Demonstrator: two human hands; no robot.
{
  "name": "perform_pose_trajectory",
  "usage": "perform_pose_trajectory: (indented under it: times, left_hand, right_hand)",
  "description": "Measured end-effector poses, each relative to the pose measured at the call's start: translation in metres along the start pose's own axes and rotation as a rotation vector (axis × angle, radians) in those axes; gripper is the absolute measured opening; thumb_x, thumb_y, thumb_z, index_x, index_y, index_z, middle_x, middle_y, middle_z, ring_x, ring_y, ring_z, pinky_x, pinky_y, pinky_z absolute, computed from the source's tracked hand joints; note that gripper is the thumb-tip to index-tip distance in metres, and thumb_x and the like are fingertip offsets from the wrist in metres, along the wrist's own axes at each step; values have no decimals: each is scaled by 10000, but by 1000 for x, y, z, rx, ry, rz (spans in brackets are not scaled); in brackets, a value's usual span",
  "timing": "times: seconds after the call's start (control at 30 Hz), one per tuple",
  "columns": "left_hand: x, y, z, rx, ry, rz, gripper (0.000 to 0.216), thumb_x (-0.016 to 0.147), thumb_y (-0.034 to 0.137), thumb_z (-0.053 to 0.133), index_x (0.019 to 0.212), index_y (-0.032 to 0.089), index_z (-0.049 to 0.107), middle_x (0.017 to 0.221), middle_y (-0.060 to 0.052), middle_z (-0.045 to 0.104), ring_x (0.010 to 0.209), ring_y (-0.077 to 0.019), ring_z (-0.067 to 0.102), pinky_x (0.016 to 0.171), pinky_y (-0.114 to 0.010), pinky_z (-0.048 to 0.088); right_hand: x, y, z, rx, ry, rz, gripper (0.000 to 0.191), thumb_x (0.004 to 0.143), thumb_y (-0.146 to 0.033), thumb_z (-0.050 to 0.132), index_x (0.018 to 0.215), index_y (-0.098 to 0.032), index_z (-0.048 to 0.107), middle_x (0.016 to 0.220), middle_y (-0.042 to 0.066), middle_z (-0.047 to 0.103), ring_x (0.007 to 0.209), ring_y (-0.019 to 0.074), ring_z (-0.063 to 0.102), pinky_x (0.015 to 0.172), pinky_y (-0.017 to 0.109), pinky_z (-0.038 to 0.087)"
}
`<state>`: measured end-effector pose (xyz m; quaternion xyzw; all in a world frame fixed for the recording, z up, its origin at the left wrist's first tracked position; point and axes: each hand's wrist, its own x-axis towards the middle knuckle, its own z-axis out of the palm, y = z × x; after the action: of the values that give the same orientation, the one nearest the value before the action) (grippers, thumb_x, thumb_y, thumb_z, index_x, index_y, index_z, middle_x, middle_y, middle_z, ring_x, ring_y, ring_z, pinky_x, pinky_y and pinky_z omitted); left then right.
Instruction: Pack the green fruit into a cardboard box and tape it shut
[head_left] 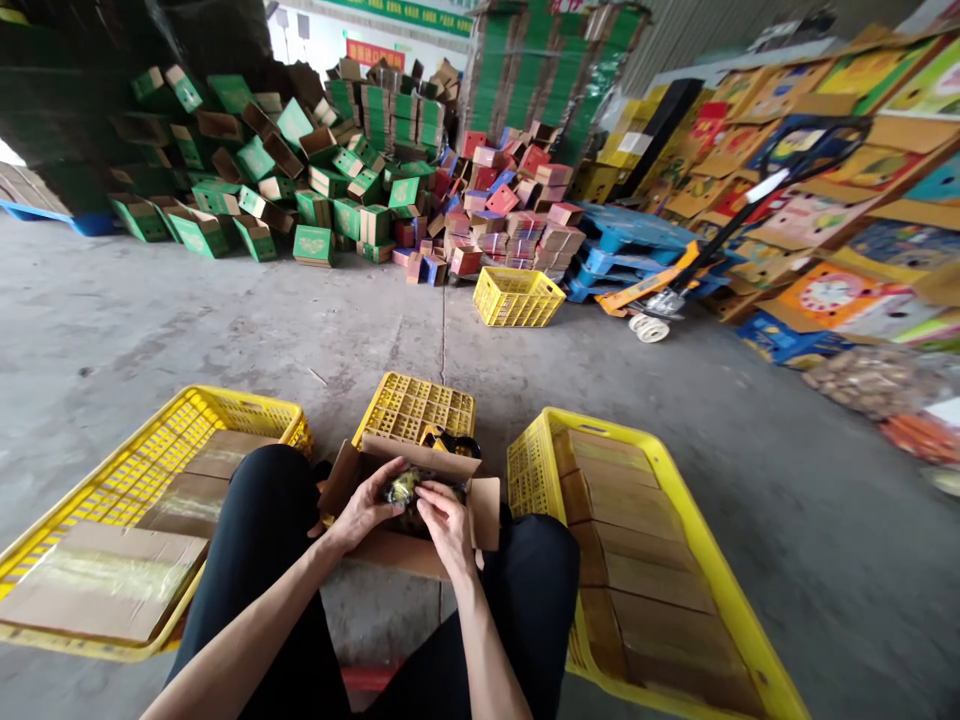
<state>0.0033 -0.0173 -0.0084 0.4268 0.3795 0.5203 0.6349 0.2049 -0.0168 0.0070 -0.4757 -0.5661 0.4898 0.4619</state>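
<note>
An open cardboard box (405, 553) stands between my knees with its flaps folded out. Over its opening, my left hand (371, 505) and my right hand (446, 515) both grip a small yellow-green item in clear plastic wrap (403, 488), too small to name its kind. My left thumb and fingers curl round its left side. The right fingertips pinch it from the other side. Darker contents show below the hands inside the box, mostly hidden. Just beyond the box, a black and yellow tool resembling a tape dispenser (450, 440) lies on an upturned yellow crate (412, 405).
Yellow crates holding taped cardboard boxes flank me, one on the left (97, 480) and one on the right (667, 460). Farther off are another yellow crate (517, 298), a pallet jack (682, 270), blue pallets (630, 232) and heaped green boxes (311, 243).
</note>
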Motion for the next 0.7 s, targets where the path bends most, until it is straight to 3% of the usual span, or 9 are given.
perform_pose_trajectory:
  times: [0.1,0.17,0.27,0.33,0.47,0.6,0.7]
  left_hand:
    - [-2,1,2,27,-46,-47,1015,691,320,1001,1594,316,538,1642,-84,533,1542,-370,445,1283,-507,346]
    - [-4,2,4,26,-57,-106,1007,732,385,984,1616,291,510,1617,-101,561,1517,-379,479,1262,-516,381]
    - [-3,5,4,-35,13,-187,904,819,530,898,1593,225,543,1532,-140,633,1422,-391,579,1165,-523,496]
    - [0,7,-1,-23,84,-188,873,824,564,872,1561,201,575,1487,-148,664,1357,-388,630,1095,-508,550]
    - [6,9,-24,385,196,-62,687,792,502,859,1392,201,712,1328,-119,750,1253,-360,683,1099,-498,531]
    - [7,-4,-38,570,237,-57,635,602,382,952,1190,208,785,1265,-121,756,1257,-387,660,1167,-518,459]
    - [5,-22,-35,650,235,-93,625,612,411,939,1169,174,782,1332,-179,708,1320,-441,613,1178,-554,437]
  right_hand:
    - [1,-1,-1,-42,-10,-8,352,915,-536,747,1071,-248,875,1277,132,753,1175,305,737,1004,431,640]
    - [1,-1,0,-52,-34,-13,354,922,-539,733,1072,-250,871,1280,130,752,1185,299,732,997,418,641]
    - [0,2,2,-5,-67,-16,404,917,-586,718,1101,-253,855,1312,128,739,1209,296,726,993,407,641]
    - [1,8,0,7,-18,18,479,910,-648,693,1143,-253,834,1330,130,733,1165,294,748,976,418,648]
    - [6,24,-15,-101,136,126,569,919,-709,602,1146,-232,812,1203,144,779,1010,306,791,903,469,666]
    - [8,34,-24,-229,132,144,371,902,-565,657,1064,-279,829,1126,104,806,1043,312,766,1003,510,617]
    - [5,34,-17,-321,69,128,195,869,-393,708,963,-287,843,1196,92,795,1178,315,719,1129,508,532]
